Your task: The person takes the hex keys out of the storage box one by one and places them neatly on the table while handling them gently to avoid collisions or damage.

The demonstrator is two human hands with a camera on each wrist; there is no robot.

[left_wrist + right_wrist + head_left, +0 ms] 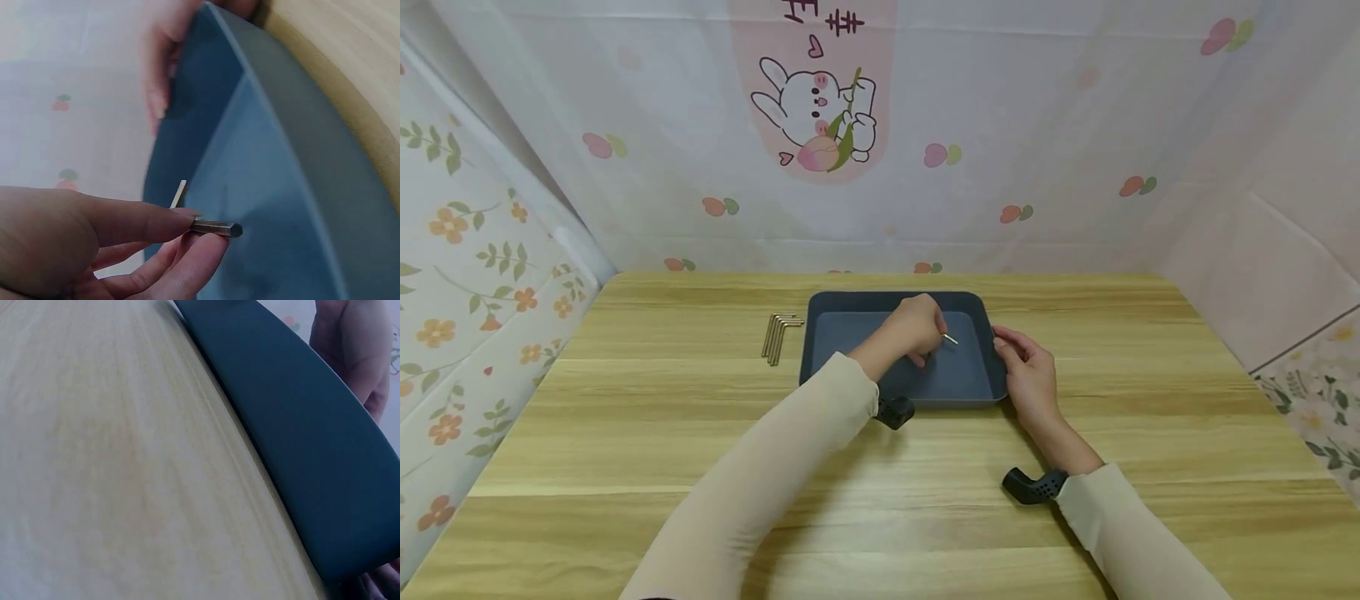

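My left hand (916, 323) is over the dark blue-grey tray (951, 379), pinching a brass-coloured hex key between thumb and fingers. In the left wrist view the six-sided end of this hex key (217, 228) pokes out past the fingertips, and its other arm shows behind them. At the tray's right side, my right hand (1032, 375) grips the rim, with the thumb at the edge. Seen from the right wrist, the outer wall of the tray (287, 431) fills much of the view and my right fingers are mostly hidden.
Several more L-shaped hex keys (779, 344) lie nested together on the wooden table (662, 400), just left of the tray. A patterned cloth (1000, 108) hangs behind the table. Each wrist wears a black camera mount (1033, 486).
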